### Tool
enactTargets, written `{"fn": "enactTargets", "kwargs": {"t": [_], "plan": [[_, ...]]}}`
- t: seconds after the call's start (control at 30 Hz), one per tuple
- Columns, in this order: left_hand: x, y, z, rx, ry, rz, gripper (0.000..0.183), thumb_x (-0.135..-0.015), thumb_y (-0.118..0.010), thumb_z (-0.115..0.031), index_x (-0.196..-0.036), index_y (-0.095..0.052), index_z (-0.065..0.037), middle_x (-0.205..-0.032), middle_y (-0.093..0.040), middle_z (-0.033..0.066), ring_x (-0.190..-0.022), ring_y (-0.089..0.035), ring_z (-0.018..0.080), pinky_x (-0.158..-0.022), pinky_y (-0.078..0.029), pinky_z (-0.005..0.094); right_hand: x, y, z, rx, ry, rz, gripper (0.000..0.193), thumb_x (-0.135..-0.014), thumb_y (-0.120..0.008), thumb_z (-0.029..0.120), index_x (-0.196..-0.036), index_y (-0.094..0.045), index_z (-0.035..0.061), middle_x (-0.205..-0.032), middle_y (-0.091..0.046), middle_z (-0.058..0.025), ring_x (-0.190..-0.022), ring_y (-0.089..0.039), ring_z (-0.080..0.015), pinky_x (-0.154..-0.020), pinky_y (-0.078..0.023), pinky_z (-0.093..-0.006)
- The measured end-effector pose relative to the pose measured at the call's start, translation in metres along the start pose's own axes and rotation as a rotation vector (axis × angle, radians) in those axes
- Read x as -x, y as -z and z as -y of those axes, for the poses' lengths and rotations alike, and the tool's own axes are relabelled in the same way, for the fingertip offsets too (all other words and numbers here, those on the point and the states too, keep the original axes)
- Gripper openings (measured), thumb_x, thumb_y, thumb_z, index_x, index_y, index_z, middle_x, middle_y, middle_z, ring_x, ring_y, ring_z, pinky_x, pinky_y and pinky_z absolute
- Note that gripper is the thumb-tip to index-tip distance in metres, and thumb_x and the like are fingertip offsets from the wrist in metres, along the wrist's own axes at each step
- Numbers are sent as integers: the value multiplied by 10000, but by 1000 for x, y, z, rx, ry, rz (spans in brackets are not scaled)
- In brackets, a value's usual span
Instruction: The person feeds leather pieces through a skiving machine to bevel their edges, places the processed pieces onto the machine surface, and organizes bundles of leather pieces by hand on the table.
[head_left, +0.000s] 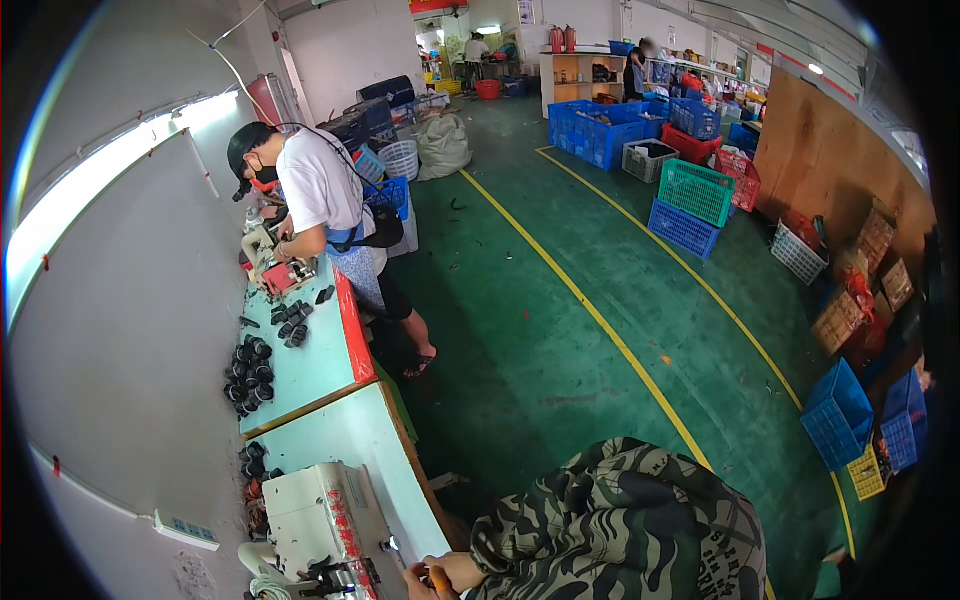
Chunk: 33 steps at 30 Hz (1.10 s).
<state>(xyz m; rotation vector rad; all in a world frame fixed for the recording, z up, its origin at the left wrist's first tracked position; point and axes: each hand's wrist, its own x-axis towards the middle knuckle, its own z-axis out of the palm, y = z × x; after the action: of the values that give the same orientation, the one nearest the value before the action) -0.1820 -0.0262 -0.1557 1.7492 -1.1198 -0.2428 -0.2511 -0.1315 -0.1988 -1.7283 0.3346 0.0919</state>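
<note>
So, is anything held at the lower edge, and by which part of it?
An orange object seems held in the right hand; which part is gripped cannot be told.

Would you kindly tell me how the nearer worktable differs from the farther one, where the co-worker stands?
The nearer worktable has a brown edge along its right side, while the farther worktable has a red band there. A large pale machine takes up much of the nearer worktable; loose black pieces lie across part of the farther worktable. Both have pale blue-green tops and stand along the wall.
</note>
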Motion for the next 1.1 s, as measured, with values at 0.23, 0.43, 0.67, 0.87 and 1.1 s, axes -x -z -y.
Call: {"fn": "enactTargets", "kwargs": {"t": [0.23, 0.43, 0.67, 0.87, 1.1], "plan": [[6, 16, -36, -9, -135, -97, 336, -927, -541, -169, -643, -429, -28, -482, -398, 64, -425, -297, 121, -409, -280, 306, 16, 17, 24, -624, -231, 447, 524, -562, -771, 23, -1038, -557, -29, -826, -629, -73, -786, -608, -209, -610, -470, -309], [-1, 28, 13, -42, -121, 62, 272, -914, -565, -240, -748, -542, -26, -550, -478, 67, -472, -375, 141, -451, -350, 297, 6, -3, 34, -162, -122, 483, 209, -643, -699, 18, -834, -620, -15, -742, -634, -58, -652, -584, -183, -582, -447, -291], [-32, 59, 62, -146, 60, 128, 263, -896, -561, -268, -799, -578, -25, -662, -541, 108, -581, -470, 189, -514, -409, 344, 11, 10, 40, -682, -350, 403, 208, -735, -641, 19, -923, -555, -7, -737, -608, -108, -634, -650, -193, -456, -536, -302], [-55, 84, 108, -220, 210, 184, 277, -880, -557, -292, -842, -609, -23, -759, -596, 143, -675, -551, 229, -568, -459, 384, 11, 5, 42, -787, -401, 336, 142, -696, -666, 14, -793, -562, 21, -647, -566, -69, -539, -589, -166, -452, -500, -312], [106, 133, 137, -351, 770, -12, 315, -861, -553, -321, -893, -646, -22, -871, -660, 184, -785, -647, 277, -630, -517, 431, 11, -4, 38, -553, -365, 272, 184, -648, -707, 149, -747, -616, 24, -673, -581, -31, -549, -521, -118, -450, -396, -283]]}}
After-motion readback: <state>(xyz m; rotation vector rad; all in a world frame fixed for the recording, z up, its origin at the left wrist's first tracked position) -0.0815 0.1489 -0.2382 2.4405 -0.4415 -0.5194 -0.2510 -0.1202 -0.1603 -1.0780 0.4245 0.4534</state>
